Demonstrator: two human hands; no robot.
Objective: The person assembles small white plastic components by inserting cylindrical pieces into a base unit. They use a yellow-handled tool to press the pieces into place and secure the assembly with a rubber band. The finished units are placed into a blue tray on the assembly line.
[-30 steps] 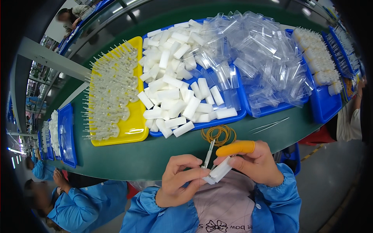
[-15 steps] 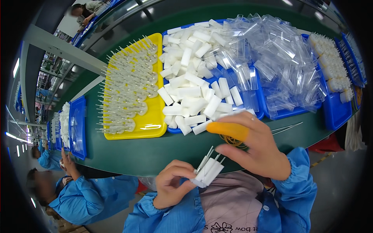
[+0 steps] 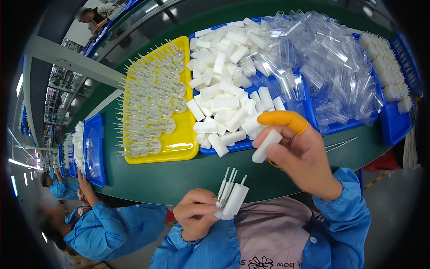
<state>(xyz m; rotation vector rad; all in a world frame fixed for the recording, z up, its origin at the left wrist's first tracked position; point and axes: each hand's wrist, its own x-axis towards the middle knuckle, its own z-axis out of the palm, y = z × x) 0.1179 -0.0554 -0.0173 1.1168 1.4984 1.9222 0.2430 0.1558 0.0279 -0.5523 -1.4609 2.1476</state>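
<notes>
My left hand [image 3: 195, 214] pinches the base of a small pronged part [image 3: 225, 190] over the table's near edge. Its thin prongs point up, and white foam pieces [image 3: 236, 200] stand on the right side of it. My right hand [image 3: 311, 163], with an orange finger cot [image 3: 284, 120] on one finger, grips a single white foam piece [image 3: 267, 146] between thumb and fingers. That piece is above the front of the foam pile [image 3: 224, 103], up and to the right of the pronged part, and apart from it.
A yellow tray [image 3: 181, 150] at left holds rows of similar pronged parts. Right of the foam lie clear plastic sleeves [image 3: 331, 67] in a blue tray [image 3: 333, 127]. Tweezers [image 3: 340, 144] rest near the right edge. A co-worker in a blue smock [image 3: 112, 224] sits at left.
My right hand has moved up and away from the pronged part and now has a foam piece in its grip. My left hand has tilted the pronged part more upright.
</notes>
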